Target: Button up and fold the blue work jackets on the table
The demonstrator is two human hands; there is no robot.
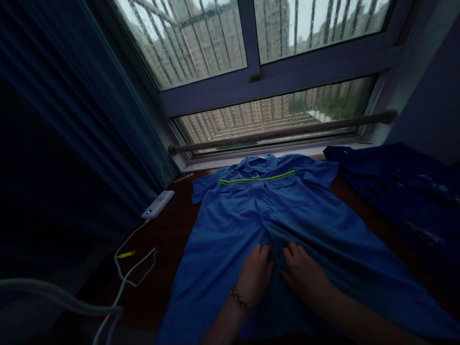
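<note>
A blue short-sleeved work shirt (230, 235) lies spread front up, its collar toward the window. A yellow-green stripe (276, 176) runs across the chest above the two pocket flaps. Low on the front opening, my left hand (254, 273), with a braided bracelet at the wrist, has its fingers curled closed on the cloth. Just to its right, my right hand (304, 273) also grips the shirt front with bent fingers. The fingertips are dim, so the exact fold between them is hard to see.
A darker blue garment (391, 191) lies to the right. On the dark wooden surface (168, 239) at left are a white power bank (158, 204), its white cable (124, 282) and a yellow strip (125, 254). A curtain (118, 120) hangs left; a horizontal rail (287, 132) crosses the window.
</note>
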